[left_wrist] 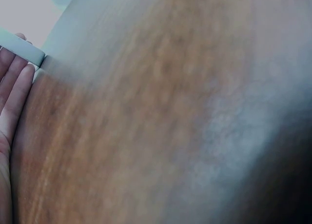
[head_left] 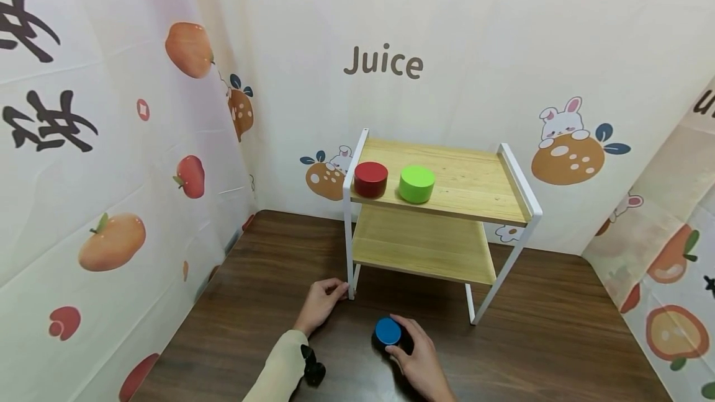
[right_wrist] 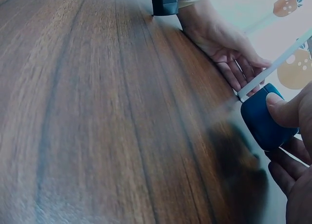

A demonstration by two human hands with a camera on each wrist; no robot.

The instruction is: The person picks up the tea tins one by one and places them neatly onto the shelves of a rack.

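A blue round block (head_left: 388,332) is pinched between the thumb and fingers of my right hand (head_left: 420,358), in front of the rack. The right wrist view shows the thumb on the near side of the blue block (right_wrist: 265,117); whether its base touches the table cannot be told. My left hand (head_left: 322,303) holds the foot of the white front left leg (head_left: 349,253) of a two-tier wooden rack (head_left: 463,169). Fingers (left_wrist: 22,90) pass behind that leg in the left wrist view. On the top shelf, a red round block (head_left: 371,180) stands left of a green one (head_left: 416,185).
The rack's lower shelf (head_left: 419,241) bears nothing that shows. Dark wood-grain tabletop (head_left: 234,327) lies under everything. Printed cloth (head_left: 475,67) hangs behind and at both sides. A black device (head_left: 313,370) is strapped to the left wrist.
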